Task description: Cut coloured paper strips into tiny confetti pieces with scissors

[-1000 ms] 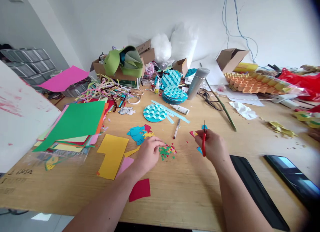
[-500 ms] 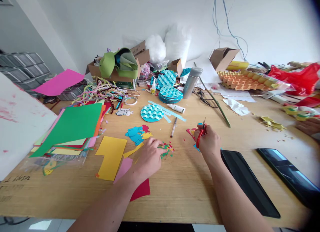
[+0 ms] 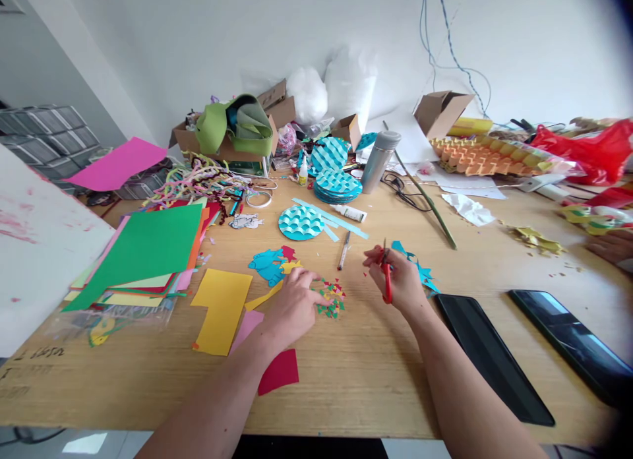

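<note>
My left hand rests low over the table, fingers apart, its fingertips at the left edge of a small pile of cut paper bits in red, green and yellow. Red-handled scissors are in my right hand, blades pointing away from me. Blue paper scraps lie just beyond that hand. Left of the pile are blue paper fish, with red and yellow cutouts touching them. A yellow paper sheet, a pink piece and a dark red piece lie near my left forearm.
A pen, a blue scaled disc and a glue tube lie ahead. A steel flask stands behind them. Two dark phone-like slabs flank my right arm. Another person's hand shows at far right.
My right hand has shifted left toward the paper bits with the scissors, uncovering more blue scraps; the red scraps beside it no longer show. My left hand has drawn slightly left, showing more of the pile.
</note>
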`<state>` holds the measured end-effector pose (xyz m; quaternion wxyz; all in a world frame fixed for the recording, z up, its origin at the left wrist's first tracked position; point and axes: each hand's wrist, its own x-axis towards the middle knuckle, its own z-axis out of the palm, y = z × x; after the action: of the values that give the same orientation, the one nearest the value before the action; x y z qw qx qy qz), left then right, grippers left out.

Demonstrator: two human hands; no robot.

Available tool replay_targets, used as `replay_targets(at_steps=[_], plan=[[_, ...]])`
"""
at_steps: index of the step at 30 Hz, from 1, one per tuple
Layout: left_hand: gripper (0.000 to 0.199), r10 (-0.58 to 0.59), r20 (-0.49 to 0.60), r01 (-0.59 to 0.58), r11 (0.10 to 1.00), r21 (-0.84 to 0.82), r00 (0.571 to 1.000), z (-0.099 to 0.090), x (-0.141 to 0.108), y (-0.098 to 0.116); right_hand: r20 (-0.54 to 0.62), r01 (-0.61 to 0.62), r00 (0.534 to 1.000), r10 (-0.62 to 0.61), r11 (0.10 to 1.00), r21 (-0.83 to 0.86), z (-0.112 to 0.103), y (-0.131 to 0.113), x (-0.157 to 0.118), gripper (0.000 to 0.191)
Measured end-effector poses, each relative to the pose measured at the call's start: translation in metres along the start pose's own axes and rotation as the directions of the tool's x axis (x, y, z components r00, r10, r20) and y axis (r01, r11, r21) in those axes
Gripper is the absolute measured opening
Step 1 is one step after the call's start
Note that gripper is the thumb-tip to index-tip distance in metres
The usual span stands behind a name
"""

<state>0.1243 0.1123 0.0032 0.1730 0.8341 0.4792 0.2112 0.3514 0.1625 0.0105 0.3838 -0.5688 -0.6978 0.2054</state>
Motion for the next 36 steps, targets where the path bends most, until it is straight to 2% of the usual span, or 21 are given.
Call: replay_targets(at_steps=[2, 4, 6, 9, 13, 22, 24, 26, 28, 29, 31, 33, 34, 36], plan=[[0.048, 0.027, 0.016, -0.027, 1.0, -0.003, 0.999, 0.0, -0.001, 0.0, 0.196, 0.06, 0.978, -0.072, 0.996, 0.066, -0.001, -0.009, -0.004, 0.018], [0.048, 0.035, 0.013, -0.035, 0.999, 0.006, 0.999, 0.0, -0.001, 0.0, 0.353, 0.089, 0.927, -0.123, 0.99, 0.11, -0.002, -0.017, -0.008, 0.016], [0.047, 0.022, -0.01, -0.021, 0.999, 0.024, 1.0, 0.0, -0.001, -0.001, 0.46, 0.102, 0.874, -0.154, 0.985, 0.137, 0.0, -0.023, -0.012, 0.016], [0.046, -0.007, -0.046, 0.009, 0.999, 0.038, 0.999, 0.001, 0.0, -0.004, 0.55, 0.107, 0.816, -0.175, 0.982, 0.154, 0.004, -0.026, -0.016, 0.017], [0.043, -0.028, -0.051, 0.03, 0.999, 0.044, 0.998, 0.003, 0.001, -0.008, 0.581, 0.102, 0.796, -0.17, 0.984, 0.149, 0.007, -0.025, -0.016, 0.018], [0.043, -0.025, -0.033, 0.024, 1.0, -0.021, 0.999, 0.003, 0.0, -0.004, 0.525, 0.092, 0.837, -0.151, 0.986, 0.138, 0.008, -0.026, -0.017, 0.017], [0.044, -0.041, -0.059, 0.036, 0.996, -0.085, 0.997, 0.001, 0.003, -0.005, 0.499, 0.088, 0.854, -0.147, 0.986, 0.14, 0.007, -0.026, -0.017, 0.016], [0.045, -0.098, -0.141, 0.069, 0.978, -0.195, 0.985, -0.004, 0.006, -0.007, 0.458, 0.083, 0.877, -0.142, 0.986, 0.147, 0.006, -0.026, -0.016, 0.015], [0.041, -0.232, -0.236, 0.129, 0.914, -0.385, 0.944, -0.013, 0.009, -0.012, 0.402, 0.077, 0.906, -0.135, 0.985, 0.157, 0.004, -0.024, -0.015, 0.016], [0.037, -0.324, -0.257, 0.157, 0.846, -0.509, 0.911, -0.018, 0.01, -0.014, 0.366, 0.075, 0.921, -0.13, 0.984, 0.161, 0.003, -0.023, -0.014, 0.017], [0.029, -0.509, -0.286, 0.166, 0.67, -0.723, 0.812, -0.031, 0.011, -0.02, 0.283, 0.073, 0.952, -0.118, 0.983, 0.166, 0.003, -0.02, -0.013, 0.017], [0.028, -0.633, -0.306, 0.135, 0.55, -0.824, 0.711, -0.045, 0.009, -0.024, 0.192, 0.068, 0.976, -0.1, 0.984, 0.167, 0.004, -0.017, -0.012, 0.017], [0.028, -0.662, -0.31, 0.121, 0.52, -0.845, 0.682, -0.051, 0.008, -0.025, 0.154, 0.065, 0.984, -0.092, 0.983, 0.169, 0.004, -0.015, -0.011, 0.017], [0.031, -0.661, -0.306, 0.118, 0.516, -0.848, 0.685, -0.063, 0.004, -0.026, 0.09, 0.062, 0.993, -0.078, 0.983, 0.173, 0.005, -0.011, -0.012, 0.018]])
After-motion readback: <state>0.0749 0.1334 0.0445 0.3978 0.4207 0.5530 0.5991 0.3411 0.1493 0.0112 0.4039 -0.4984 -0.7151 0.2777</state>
